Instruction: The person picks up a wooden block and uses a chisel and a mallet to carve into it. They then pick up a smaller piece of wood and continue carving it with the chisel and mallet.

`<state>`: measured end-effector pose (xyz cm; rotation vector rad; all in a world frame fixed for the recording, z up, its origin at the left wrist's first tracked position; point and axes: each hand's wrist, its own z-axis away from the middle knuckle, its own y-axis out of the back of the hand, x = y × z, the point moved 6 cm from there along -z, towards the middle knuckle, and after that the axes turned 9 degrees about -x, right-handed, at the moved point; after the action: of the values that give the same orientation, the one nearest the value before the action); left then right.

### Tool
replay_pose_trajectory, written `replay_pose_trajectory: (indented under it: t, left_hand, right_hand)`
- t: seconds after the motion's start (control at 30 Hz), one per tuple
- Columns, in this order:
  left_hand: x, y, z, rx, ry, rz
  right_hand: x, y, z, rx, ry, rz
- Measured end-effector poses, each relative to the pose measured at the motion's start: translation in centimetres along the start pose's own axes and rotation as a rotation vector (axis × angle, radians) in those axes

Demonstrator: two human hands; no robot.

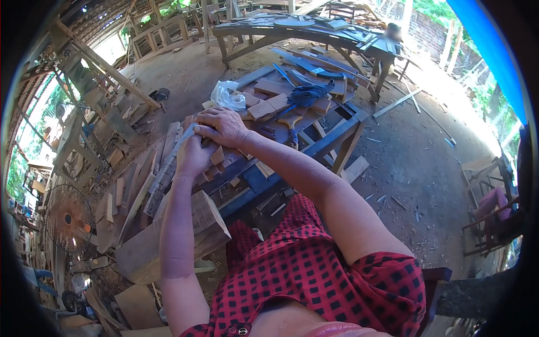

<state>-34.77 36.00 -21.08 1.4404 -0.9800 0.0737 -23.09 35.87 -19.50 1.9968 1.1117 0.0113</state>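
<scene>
The strip (167,171) slants away beside your left hand (196,154), with your right hand (223,126) lapped over that hand; whether either grip clamps anything, I cannot tell. You seem to be steadying; next calls for even pressure. Boards (269,105) and a bag (228,95) crowd the surface (342,135); a fan (68,218) stands left.

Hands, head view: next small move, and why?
Perhaps ease the right hand slightly back toward the body: its fingers meet the left hand, hiding whatever they may hold, and the plastic bag lies close beyond it.
</scene>
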Motion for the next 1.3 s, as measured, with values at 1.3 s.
replay_pose_trajectory:
  t: [1.3]
  left_hand:
    - [0.6,0.5,0.0,0.055,-0.136,-0.257]
  right_hand:
    - [7.8,-1.0,1.0,-0.018,-0.135,-0.652]
